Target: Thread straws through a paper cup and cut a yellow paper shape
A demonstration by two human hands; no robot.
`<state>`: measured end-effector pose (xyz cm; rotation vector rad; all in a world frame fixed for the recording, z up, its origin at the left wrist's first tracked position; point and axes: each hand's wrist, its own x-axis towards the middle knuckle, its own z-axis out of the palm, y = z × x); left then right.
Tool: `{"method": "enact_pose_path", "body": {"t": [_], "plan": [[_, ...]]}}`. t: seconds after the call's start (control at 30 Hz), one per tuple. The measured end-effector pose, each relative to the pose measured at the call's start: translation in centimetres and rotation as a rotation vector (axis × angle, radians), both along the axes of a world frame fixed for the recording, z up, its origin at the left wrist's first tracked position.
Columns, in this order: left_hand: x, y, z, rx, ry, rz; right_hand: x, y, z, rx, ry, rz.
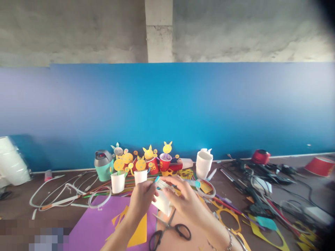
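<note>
My left hand (141, 197) is closed in a pinch, with a thin light-blue strip (157, 179) poking out at its fingertips. I cannot make out whether the strip is a pipe cleaner. My right hand (187, 200) curls over a tilted white paper cup (162, 203), its fingers partly hiding the cup's upper side. Both hands are close together at the cup. Below them, black-handled scissors (169, 226) lie partly opened on orange paper (180, 240). To the left, cut yellow paper (137, 233) rests on a purple sheet (90, 221).
Paper cups with yellow animal faces, such as a white one (118, 183) and a red one (165, 162), stand along the blue partition (167, 104). A teal container (104, 165), a stack of white cups (205, 164), a black glue gun (258, 202), cords and paper scraps lie around.
</note>
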<state>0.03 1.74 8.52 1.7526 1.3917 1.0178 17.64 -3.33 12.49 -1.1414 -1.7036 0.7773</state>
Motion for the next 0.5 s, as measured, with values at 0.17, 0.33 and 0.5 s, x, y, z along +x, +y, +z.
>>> {"method": "enact_pose_path", "body": {"t": [0.17, 0.33, 0.5], "plan": [[-0.2, -0.3, 0.3, 0.117, 0.160, 0.100, 0.2, -0.3, 0.7, 0.053, -0.060, 0.018], [0.1, -0.7, 0.6, 0.104, 0.116, 0.092, 0.1, -0.7, 1.5, 0.101, -0.054, 0.070], [0.2, -0.4, 0.6, 0.067, -0.097, 0.040, 0.3, -0.3, 1.2, 0.131, -0.022, 0.069]]}}
